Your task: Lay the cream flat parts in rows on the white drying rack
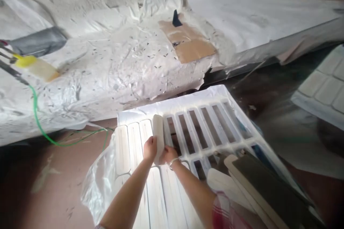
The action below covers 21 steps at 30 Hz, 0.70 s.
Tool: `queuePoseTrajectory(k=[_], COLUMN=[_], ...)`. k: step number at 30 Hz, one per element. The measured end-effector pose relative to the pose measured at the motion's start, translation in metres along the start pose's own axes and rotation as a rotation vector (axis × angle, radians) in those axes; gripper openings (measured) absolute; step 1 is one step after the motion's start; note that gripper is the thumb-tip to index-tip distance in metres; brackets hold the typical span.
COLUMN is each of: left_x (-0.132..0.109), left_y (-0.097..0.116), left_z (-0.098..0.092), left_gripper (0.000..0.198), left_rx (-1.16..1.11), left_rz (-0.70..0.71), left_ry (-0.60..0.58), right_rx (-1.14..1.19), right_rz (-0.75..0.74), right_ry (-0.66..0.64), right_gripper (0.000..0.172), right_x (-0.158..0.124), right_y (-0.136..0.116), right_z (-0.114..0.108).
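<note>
Between my hands is a pale, flat slat with rounded corners (pixel 158 126), slightly raised at the end of a row. My left hand (pixel 150 149) is closed on its left edge, and my right hand (pixel 169 155) grips its lower right side. Beneath it, a white slotted frame (pixel 233 139) carries more pale slats side by side, among them one at the far left (pixel 123 150) and one in the nearer row (pixel 156 195). Several loose slats, one with a dark face (pixel 266 182), lie overlapping at the frame's lower right.
A sheet-covered bench (pixel 113 68) runs behind the frame, with a cardboard piece (pixel 192 41) and a small black bracket (pixel 176 19) on it. At left, a green hose (pixel 40 125) hangs near a yellow-topped bottle (pixel 40 68). More slats (pixel 326 86) lie at right.
</note>
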<state>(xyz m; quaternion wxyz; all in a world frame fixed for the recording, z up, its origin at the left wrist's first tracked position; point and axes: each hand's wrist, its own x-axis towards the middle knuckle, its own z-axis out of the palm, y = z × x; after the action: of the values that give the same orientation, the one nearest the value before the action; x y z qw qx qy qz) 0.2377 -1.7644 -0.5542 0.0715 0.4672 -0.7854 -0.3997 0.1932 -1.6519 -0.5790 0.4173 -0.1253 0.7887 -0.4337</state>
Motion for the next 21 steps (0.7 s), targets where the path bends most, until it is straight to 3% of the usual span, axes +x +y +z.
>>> queuePoseTrajectory(k=[3, 6, 9, 15, 21], left_x=[-0.006, -0.008, -0.002, 0.008, 0.003], left_y=[-0.007, -0.008, -0.007, -0.009, -0.013], left_z=[0.021, 0.029, 0.023, -0.002, -0.007], left_gripper=[0.038, 0.037, 0.036, 0.029, 0.024], left_rx=[0.039, 0.102, 0.187, 0.328, 0.369], left_rz=[-0.033, -0.077, -0.107, -0.131, -0.097], left_ry=[0.000, -0.007, -0.066, -0.317, -0.320], right_rx=[-0.142, -0.292, -0.405, -0.570, -0.699], right_rz=[0.029, 0.044, 0.039, 0.033, 0.049], right_ry=[0.029, 0.047, 0.029, 0.022, -0.014], right_gripper=[0.028, 0.023, 0.019, 0.016, 0.020], right_x=[-0.004, -0.002, 0.005, 0.010, 0.009], right_y=[0.001, 0.000, -0.002, -0.006, -0.017], right_z=[-0.009, -0.020, -0.026, -0.027, -0.028])
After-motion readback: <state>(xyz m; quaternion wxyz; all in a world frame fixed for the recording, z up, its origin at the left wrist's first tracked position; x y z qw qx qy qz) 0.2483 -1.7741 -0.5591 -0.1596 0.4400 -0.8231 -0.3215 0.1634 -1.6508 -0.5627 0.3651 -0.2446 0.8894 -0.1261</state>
